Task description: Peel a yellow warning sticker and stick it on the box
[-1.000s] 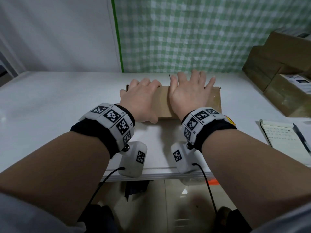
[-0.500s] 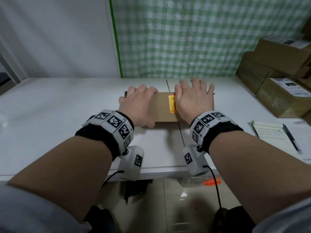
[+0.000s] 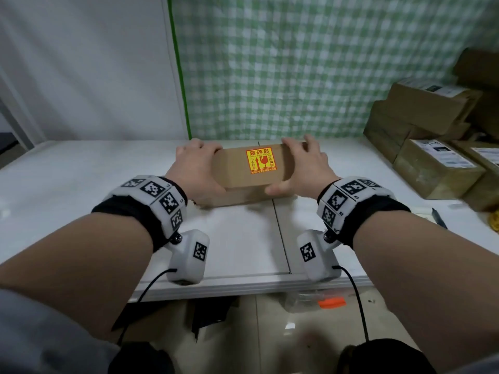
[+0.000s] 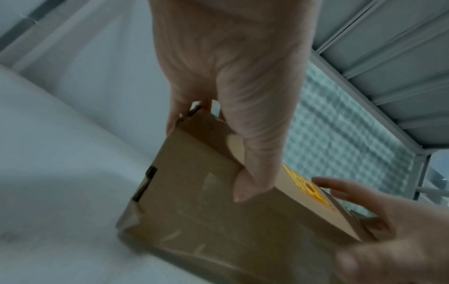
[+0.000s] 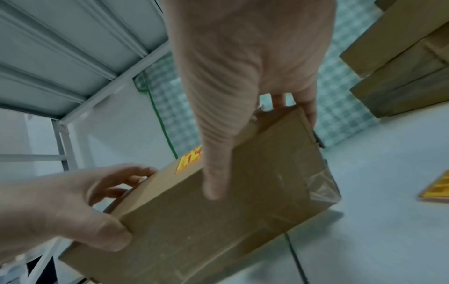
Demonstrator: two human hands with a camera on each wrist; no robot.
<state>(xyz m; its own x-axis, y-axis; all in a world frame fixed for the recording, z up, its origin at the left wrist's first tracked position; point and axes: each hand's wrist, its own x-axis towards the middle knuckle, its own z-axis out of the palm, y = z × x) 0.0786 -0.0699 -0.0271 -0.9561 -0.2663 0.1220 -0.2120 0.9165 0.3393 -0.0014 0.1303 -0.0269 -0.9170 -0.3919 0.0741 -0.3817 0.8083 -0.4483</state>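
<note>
A brown cardboard box (image 3: 235, 174) is held over the white table (image 3: 81, 184), tilted so its stickered face turns towards me. The yellow warning sticker (image 3: 261, 161) with red print lies flat on that face. My left hand (image 3: 194, 168) grips the box's left end, thumb on the near face and fingers over the far edge. My right hand (image 3: 299, 168) grips the right end the same way. The left wrist view shows the left hand (image 4: 230, 96), the box (image 4: 206, 211) and the sticker (image 4: 306, 186). The right wrist view shows the right hand (image 5: 243, 76) on the box (image 5: 230, 221).
Stacked cardboard boxes (image 3: 432, 147) with white labels fill the table's right side. A pen (image 3: 438, 218) lies at the right edge. Another yellow sticker sheet (image 5: 435, 189) lies on the table to the right. A green checked curtain (image 3: 297, 63) hangs behind.
Both hands lay flat on top of the box, covering the sticker. They have slid out to the box's ends, gripped it and tilted it up, so the whole sticker shows.
</note>
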